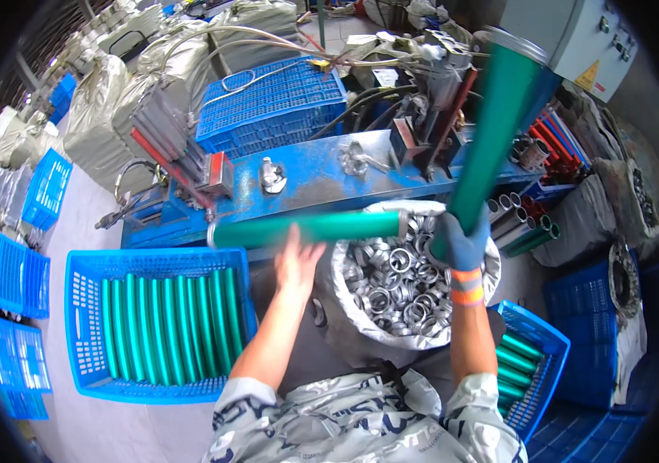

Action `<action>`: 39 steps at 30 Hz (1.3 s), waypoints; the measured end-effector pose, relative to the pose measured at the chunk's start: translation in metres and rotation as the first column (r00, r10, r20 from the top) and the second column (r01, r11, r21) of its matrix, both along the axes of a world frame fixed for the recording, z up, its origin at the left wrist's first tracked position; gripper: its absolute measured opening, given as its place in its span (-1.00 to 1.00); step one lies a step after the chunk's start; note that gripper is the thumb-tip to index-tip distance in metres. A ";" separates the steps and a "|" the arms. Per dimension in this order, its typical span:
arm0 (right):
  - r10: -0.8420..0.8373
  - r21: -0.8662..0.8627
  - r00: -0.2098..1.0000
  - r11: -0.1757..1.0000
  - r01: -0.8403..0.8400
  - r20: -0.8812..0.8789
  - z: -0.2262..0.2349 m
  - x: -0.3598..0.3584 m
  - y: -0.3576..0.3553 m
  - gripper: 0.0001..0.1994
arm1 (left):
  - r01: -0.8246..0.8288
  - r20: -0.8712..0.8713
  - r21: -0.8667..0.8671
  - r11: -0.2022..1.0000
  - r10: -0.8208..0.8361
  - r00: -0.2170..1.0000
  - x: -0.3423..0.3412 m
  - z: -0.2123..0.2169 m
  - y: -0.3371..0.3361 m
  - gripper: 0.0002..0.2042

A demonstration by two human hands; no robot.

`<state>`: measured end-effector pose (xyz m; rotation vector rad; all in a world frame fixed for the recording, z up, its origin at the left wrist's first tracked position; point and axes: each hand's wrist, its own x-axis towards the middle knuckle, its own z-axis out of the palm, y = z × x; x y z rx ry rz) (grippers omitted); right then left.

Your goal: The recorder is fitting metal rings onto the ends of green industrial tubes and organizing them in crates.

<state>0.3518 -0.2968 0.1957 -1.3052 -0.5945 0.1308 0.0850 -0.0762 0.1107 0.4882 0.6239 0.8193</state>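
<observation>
My bare left hand point(299, 258) is closed on a green tube point(337, 226) held nearly level and blurred by motion. Pale metallic rims show at both of that tube's ends. In a blue-grey glove with an orange cuff, my right hand point(464, 238) grips a second green tube point(499, 116). This one tilts steeply upward to the right, with a silver collar at its top end. Between and below the hands stands a white sack point(345, 297) with its mouth turned out. Loose metal rings point(399, 297) fill it, partly hidden by my right hand.
At left, a blue crate point(79, 324) holds a row of green tubes. Another blue crate point(557, 351) with green tubes sits at lower right. Ahead runs a blue metal bench point(306, 174) with upright fixtures. Behind it are stacked blue crates point(272, 100); a grey cabinet point(599, 46) stands far right.
</observation>
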 end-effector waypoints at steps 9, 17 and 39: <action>-0.114 0.002 0.955 0.993 0.119 -0.273 -0.017 -0.090 -0.186 -0.13 | -0.161 -0.015 -0.012 0.987 0.161 0.987 0.177 -0.020 0.176 -0.36; -0.082 0.055 0.952 0.993 0.102 -0.295 -0.014 -0.106 -0.219 0.07 | 0.000 -0.217 0.001 1.000 0.001 0.976 0.178 -0.041 0.183 -0.24; -0.892 -0.620 0.427 0.418 0.663 -0.145 -0.232 -0.201 -0.629 -0.44 | 0.245 -0.504 0.569 0.785 0.097 0.858 -0.026 -0.117 0.058 -0.57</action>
